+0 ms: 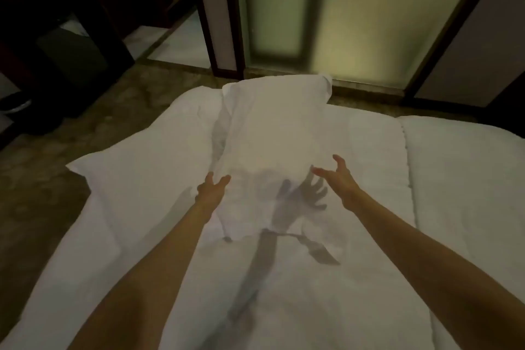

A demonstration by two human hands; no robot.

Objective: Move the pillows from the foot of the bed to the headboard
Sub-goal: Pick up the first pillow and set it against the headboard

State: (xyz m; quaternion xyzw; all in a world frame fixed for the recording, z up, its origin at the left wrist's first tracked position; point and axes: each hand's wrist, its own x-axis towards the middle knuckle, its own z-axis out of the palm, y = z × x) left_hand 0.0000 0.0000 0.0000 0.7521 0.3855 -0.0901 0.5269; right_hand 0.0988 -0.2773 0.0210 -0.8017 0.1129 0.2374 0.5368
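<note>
Two bare hands reach forward over a white bed (454,207) in a dim room. The left hand (211,193) touches the near left edge of a white pillow (270,133), with its fingers slightly spread and curled against the fabric; whether they pinch the cloth cannot be told. The right hand (339,179) hovers just beside the pillow's near right edge — its fingers are apart and bent like a claw, clear of the fabric, and it throws a sharp shadow of spread fingers onto the pillow below it.

The pillow lies lengthwise down the middle of the view, its far end at the edge of the bed and its near end rumpled between the two hands. It rests partly on a second pillow (136,162), also white, which lies flat to the left with one corner pointing out over the bed's left side.

Beyond the bed is a patterned carpet (42,199) and, further back, frosted glass panels (369,14) in dark frames — they glow a pale green. To the far left stands dark furniture (56,23), hard to make out in the gloom.
</note>
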